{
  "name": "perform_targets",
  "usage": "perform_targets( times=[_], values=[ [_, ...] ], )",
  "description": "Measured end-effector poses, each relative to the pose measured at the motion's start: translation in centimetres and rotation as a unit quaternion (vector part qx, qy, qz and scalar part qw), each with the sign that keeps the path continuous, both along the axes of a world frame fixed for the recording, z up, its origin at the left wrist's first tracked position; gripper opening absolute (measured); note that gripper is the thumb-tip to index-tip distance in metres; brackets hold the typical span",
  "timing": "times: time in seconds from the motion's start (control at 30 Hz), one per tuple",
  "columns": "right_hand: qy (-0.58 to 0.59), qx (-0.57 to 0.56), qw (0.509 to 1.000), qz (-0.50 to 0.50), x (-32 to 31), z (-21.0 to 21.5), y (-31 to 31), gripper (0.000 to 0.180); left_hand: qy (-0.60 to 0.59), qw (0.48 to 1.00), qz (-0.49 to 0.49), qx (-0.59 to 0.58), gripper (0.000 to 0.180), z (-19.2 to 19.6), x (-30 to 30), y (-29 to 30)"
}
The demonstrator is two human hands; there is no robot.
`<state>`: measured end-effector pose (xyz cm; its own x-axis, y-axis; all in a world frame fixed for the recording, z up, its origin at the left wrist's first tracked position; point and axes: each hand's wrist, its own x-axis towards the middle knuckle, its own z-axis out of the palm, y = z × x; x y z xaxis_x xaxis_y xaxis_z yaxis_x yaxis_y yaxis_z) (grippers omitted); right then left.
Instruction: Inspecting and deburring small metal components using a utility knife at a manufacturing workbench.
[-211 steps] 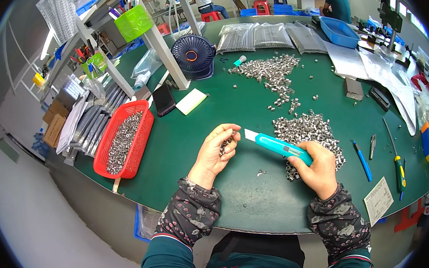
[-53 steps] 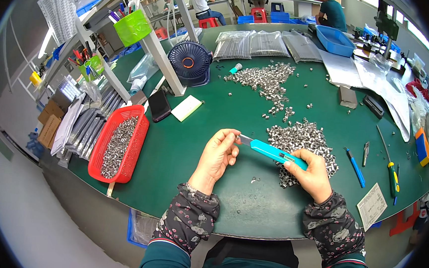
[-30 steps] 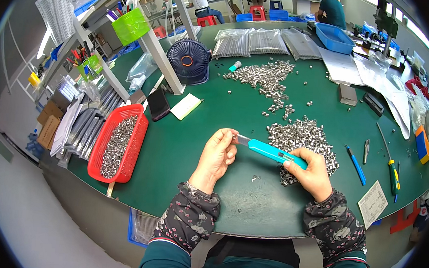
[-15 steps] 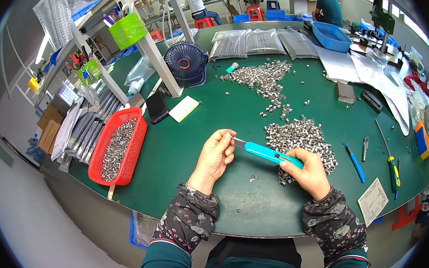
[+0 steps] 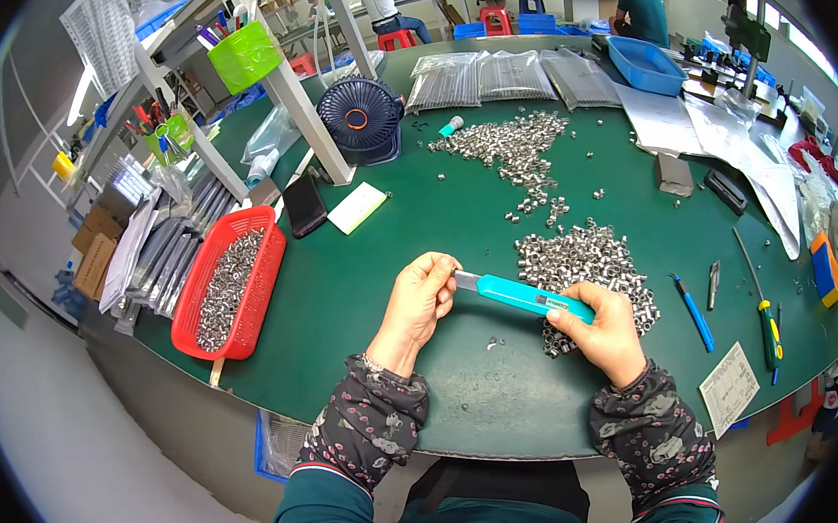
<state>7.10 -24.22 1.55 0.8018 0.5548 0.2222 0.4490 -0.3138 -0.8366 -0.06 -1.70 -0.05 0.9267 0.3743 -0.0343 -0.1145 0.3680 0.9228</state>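
My right hand is closed round the handle of a turquoise utility knife, its blade pointing left. My left hand pinches a small metal piece, mostly hidden by the fingertips, and the blade tip meets it there. Behind and beside the knife lies a pile of small silvery metal rings, partly covered by my right hand. Farther off is a looser heap of the same rings. A red plastic basket at the left holds many small metal parts.
A dark blue fan, a phone and a pale notepad stand or lie behind the basket. On the right are a blue-handled tool, a long screwdriver and a paper card. Bagged tubes line the back.
Both hands and the knife keep nearly the same place, with the knife lying slightly more level. The whole view has shifted a little.
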Motion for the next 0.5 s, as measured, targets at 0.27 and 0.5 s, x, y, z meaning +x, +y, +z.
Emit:
perform_targets(
  times=[0.27,0.5],
  values=[
    [-0.119,0.019,0.993,-0.019,-0.17,-0.18,0.06,0.022,0.027,1.0,-0.003,0.002,0.023,-0.01,0.16,0.13],
    [-0.235,0.049,0.971,-0.014,-0.36,0.0,0.33,0.02,0.059,0.997,-0.015,-0.042,0.025,0.23,-0.06,0.24]
  ],
)
